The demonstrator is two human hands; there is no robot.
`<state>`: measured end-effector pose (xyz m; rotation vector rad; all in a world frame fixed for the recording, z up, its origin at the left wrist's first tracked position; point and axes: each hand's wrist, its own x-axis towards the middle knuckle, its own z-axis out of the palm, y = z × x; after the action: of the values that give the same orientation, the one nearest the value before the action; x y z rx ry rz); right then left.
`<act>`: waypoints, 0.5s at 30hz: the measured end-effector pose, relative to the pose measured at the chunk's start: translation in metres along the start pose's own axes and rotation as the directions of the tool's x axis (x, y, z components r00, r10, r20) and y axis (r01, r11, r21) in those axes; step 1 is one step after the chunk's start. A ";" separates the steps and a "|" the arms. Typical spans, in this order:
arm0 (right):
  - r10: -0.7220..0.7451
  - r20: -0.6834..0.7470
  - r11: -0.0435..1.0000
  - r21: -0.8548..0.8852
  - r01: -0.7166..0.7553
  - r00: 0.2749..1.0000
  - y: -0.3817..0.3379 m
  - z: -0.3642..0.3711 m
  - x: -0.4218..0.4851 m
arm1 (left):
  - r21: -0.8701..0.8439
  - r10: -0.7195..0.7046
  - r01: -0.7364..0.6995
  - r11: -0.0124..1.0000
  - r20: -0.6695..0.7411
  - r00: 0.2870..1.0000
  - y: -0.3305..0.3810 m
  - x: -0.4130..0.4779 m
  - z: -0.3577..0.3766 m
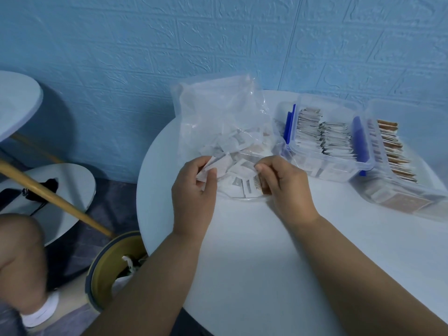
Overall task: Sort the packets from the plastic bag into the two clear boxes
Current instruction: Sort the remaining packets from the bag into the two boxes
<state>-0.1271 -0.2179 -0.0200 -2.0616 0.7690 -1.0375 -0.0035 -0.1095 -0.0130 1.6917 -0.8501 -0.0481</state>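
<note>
A clear plastic bag (218, 112) lies on the white round table (254, 238), its mouth toward me, with several small white and brown packets (238, 163) spilling out. My left hand (194, 190) pinches a few white packets (211, 166) at the bag's mouth. My right hand (283, 185) grips a brown-edged packet (257, 183) at the pile's right side. To the right stand two clear boxes with blue latches: the nearer one (322, 139) holds rows of grey-white packets, the farther one (392, 161) holds brown packets.
A yellow-rimmed bin (109, 270) with crumpled paper stands on the floor left of the table. A wooden stick (55, 197) slants across a low white stool (48, 197). My knee (21, 263) is at lower left. A blue textured wall runs behind.
</note>
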 end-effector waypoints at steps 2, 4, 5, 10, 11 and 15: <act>0.044 0.024 0.997 0.057 -0.046 0.999 -0.001 -0.001 -0.001 | 0.010 0.008 -0.009 1.000 0.076 0.997 0.001 -0.001 0.002; 0.071 0.055 0.992 0.098 -0.077 0.996 -0.005 0.000 -0.001 | 0.013 0.052 -0.055 0.998 0.152 0.987 0.002 -0.003 0.004; 0.078 0.062 0.991 0.108 -0.085 0.995 -0.007 0.001 -0.001 | 0.000 0.074 -0.075 0.997 0.184 0.980 0.002 -0.004 0.005; 0.113 0.052 0.985 0.127 -0.118 0.992 -0.009 0.001 0.000 | -0.027 0.035 -0.028 0.999 0.283 0.958 0.002 -0.005 0.006; 0.125 0.052 0.982 0.138 -0.131 0.991 -0.008 0.001 0.000 | -0.003 0.016 -0.016 1.000 0.277 0.961 0.002 -0.005 0.007; 0.030 0.085 0.999 -0.048 -0.026 0.996 -0.001 -0.003 -0.001 | 0.028 -0.023 0.020 0.999 0.106 0.994 0.000 -0.001 0.005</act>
<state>-0.1304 -0.2178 -0.0185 -2.1141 0.7830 -0.9179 -0.0063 -0.1134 -0.0151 1.7360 -0.9159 -0.1431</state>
